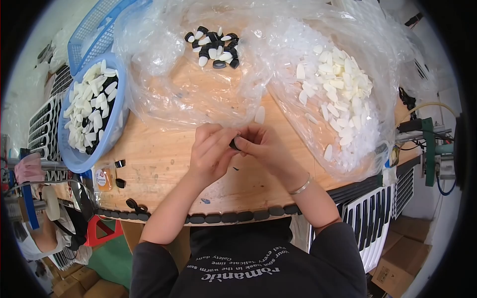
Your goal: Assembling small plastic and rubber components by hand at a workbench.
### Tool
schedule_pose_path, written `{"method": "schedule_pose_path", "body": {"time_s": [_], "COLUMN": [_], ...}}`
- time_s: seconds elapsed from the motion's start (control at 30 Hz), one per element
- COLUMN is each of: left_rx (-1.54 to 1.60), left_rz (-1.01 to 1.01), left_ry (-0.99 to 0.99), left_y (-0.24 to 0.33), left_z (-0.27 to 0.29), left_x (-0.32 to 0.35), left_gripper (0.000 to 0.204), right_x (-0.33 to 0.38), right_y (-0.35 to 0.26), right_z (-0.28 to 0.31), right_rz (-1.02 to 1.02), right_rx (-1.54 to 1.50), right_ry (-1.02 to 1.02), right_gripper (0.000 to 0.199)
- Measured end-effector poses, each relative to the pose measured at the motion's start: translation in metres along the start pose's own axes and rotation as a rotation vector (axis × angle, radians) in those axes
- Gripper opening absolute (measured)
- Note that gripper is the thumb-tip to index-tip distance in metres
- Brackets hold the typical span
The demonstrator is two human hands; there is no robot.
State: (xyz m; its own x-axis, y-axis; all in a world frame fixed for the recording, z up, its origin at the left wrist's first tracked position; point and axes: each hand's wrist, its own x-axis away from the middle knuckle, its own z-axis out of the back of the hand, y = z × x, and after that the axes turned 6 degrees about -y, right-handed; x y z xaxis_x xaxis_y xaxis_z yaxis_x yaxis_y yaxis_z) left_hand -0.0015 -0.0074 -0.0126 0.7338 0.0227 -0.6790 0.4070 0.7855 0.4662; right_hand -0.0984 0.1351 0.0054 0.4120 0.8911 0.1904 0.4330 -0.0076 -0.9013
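My left hand (211, 151) and my right hand (262, 143) meet over the middle of the wooden table (159, 164). Between the fingertips is a small black cap-like piece (234, 143). My right thumb and fingers pinch it, while the left fingers close against its other side; whether they grip the piece or something tiny is hidden. Just beyond the right hand lies a flat white oval piece (260, 114). Farther off, a heap of black caps (219, 64) with white oval pieces among them rests on clear plastic film (189, 102).
At left stands a blue basin (118, 111) full of white pieces and black parts, with a blue basket (82, 47) behind. Many white ovals (343, 84) lie on plastic at right. Black pieces (228, 217) line the near edge. An orange-labelled packet (103, 179) sits at left.
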Motion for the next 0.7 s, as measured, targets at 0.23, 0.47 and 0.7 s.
{"method": "schedule_pose_path", "body": {"time_s": [0.23, 0.47, 0.7], "left_rx": [0.029, -0.019, 0.334], "left_rz": [0.005, 0.089, 0.415], "left_ry": [0.008, -0.041, 0.099], "left_y": [-0.001, -0.005, 0.002], "left_z": [-0.002, 0.004, -0.001], "left_x": [-0.001, -0.005, -0.009], "left_gripper": [0.05, 0.052, 0.041], "right_x": [-0.002, -0.002, -0.002], "right_y": [0.016, 0.003, -0.001], "right_z": [-0.002, -0.002, 0.012], "right_rz": [0.103, 0.158, 0.222], "right_rx": [-0.103, 0.077, 0.153], "right_ry": [0.035, 0.102, 0.213], "right_gripper": [0.019, 0.027, 0.024]}}
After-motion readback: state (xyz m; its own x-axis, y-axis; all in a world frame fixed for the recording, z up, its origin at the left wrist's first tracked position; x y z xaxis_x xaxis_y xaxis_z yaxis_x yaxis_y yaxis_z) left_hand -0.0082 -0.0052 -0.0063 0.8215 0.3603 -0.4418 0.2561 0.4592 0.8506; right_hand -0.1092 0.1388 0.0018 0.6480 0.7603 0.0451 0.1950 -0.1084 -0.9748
